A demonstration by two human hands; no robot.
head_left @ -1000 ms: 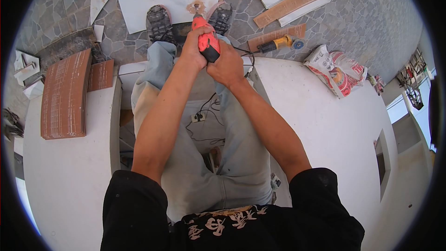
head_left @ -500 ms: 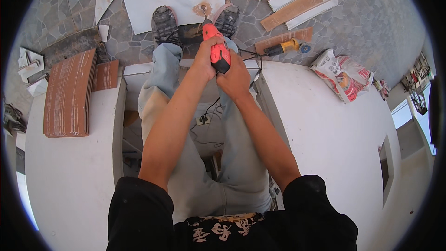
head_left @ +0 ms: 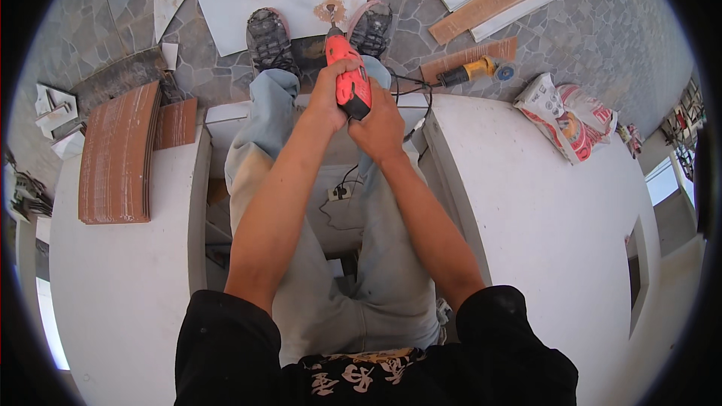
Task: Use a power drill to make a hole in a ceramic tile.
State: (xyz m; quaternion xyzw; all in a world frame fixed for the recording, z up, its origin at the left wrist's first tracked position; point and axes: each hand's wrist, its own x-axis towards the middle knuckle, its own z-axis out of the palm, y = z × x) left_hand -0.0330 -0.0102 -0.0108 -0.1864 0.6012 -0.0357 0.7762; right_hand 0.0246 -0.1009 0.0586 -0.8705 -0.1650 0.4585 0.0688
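Both hands hold a red power drill (head_left: 346, 68) that points away from me. My left hand (head_left: 329, 96) is wrapped round the left side of its body, and my right hand (head_left: 380, 122) grips the rear part. The drill's bit reaches a small dark hole near the front edge of a white marbled tile (head_left: 241, 0). Brown dust (head_left: 340, 10) rings that spot; whether the bit is inside the hole is hard to tell. My shoes rest on or beside the tile, one on each side of the drill. A larger rounded cutout opens at the tile's far edge.
An angle grinder (head_left: 474, 71) with a yellow body lies right of my feet. Tile strips (head_left: 496, 0) lie beyond it. A red-and-white bag (head_left: 564, 116) sits on the right white ledge (head_left: 541, 240); stacked brown-backed tiles (head_left: 116, 154) are on the left one. Black cable loops near my right knee.
My view has shifted slightly, so the surroundings sit a little differently. Both hands keep their hold on the drill, and its bit stays at the dusty spot.
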